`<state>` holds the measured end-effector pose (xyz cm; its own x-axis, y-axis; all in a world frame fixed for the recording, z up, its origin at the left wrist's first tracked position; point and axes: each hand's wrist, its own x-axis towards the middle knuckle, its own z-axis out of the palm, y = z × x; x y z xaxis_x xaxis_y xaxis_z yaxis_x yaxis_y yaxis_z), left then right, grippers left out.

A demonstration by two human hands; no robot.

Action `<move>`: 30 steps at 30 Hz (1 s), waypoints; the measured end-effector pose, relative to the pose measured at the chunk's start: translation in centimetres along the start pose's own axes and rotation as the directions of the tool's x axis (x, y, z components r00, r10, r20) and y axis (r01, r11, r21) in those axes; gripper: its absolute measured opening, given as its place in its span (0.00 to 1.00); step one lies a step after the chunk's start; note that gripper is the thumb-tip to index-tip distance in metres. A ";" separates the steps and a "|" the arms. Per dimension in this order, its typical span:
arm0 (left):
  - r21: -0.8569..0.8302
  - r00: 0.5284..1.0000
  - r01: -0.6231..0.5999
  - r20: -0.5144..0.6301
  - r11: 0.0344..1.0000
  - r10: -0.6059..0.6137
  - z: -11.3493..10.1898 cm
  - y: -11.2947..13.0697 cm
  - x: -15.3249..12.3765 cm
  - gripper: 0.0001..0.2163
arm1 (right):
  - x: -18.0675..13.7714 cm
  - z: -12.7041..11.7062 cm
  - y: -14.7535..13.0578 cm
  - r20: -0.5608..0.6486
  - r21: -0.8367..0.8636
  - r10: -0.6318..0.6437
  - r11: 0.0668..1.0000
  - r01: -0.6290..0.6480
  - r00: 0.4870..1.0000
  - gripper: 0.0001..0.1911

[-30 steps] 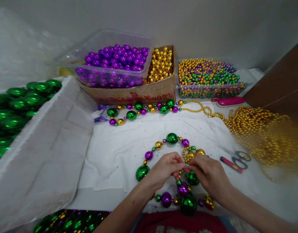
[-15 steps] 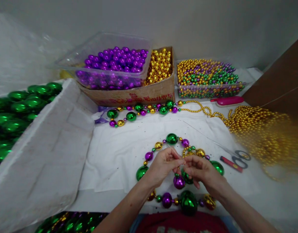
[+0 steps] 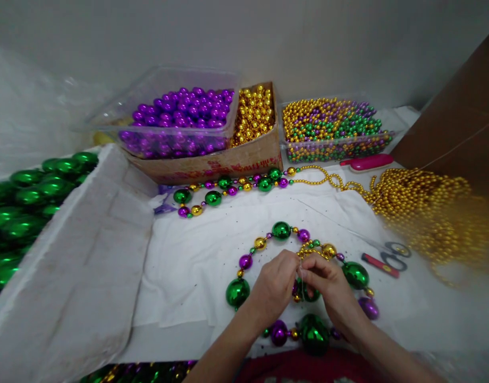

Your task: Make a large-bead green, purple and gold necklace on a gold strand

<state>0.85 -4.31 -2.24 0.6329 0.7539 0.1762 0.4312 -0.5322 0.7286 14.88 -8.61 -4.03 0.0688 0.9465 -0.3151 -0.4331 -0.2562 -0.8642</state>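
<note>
A loop of large green, purple and gold beads (image 3: 281,230) lies on the white cloth around my hands. At its middle, my left hand (image 3: 277,282) is closed in a pinch on a thin white string (image 3: 302,284). My right hand (image 3: 323,276) meets it there, thumb and finger pinched on the same string, part of which dangles between the hands. Small gold beads (image 3: 308,250) show just beyond the fingertips. Below them, a green bead (image 3: 309,291) is partly hidden by my right fingers. The exact spot where the fingertips meet is covered.
Scissors (image 3: 394,255) and a red-and-black tool (image 3: 380,265) lie at right, beside heaped gold bead strands (image 3: 420,205). Behind are a purple-bead tub (image 3: 184,109), a cardboard box (image 3: 204,169), a mixed-bead tub (image 3: 336,130) and a second necklace (image 3: 213,198). A foam box (image 3: 89,255) stands left.
My left hand has turned over, knuckles now upward, and moved slightly right against my right hand. The string now hangs between them. The purple bead below the hands is mostly covered. The view has shifted slightly.
</note>
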 end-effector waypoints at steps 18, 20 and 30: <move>0.223 0.998 -0.045 0.054 0.974 0.033 0.6 -1.3 0.2 0.08 | 0.9 0.1 1.4 0.002 -0.083 0.049 0.995 -0.049 0.999 0.14; 0.224 1.000 -0.001 0.010 0.975 -0.001 0.9 -1.6 0.2 0.07 | 1.1 0.5 1.9 -0.020 -0.111 0.017 0.994 -0.019 1.000 0.13; 0.058 0.912 -0.015 -0.409 0.998 0.037 1.8 -2.0 0.0 0.06 | 1.0 1.5 0.8 -0.034 0.018 -0.049 0.999 0.049 0.998 0.12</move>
<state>1.13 -3.95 -4.87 0.3297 0.8252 0.4587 0.4581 -0.5647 0.6865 13.23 -7.53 -4.50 0.1199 0.9508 -0.2857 -0.4455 -0.2057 -0.8714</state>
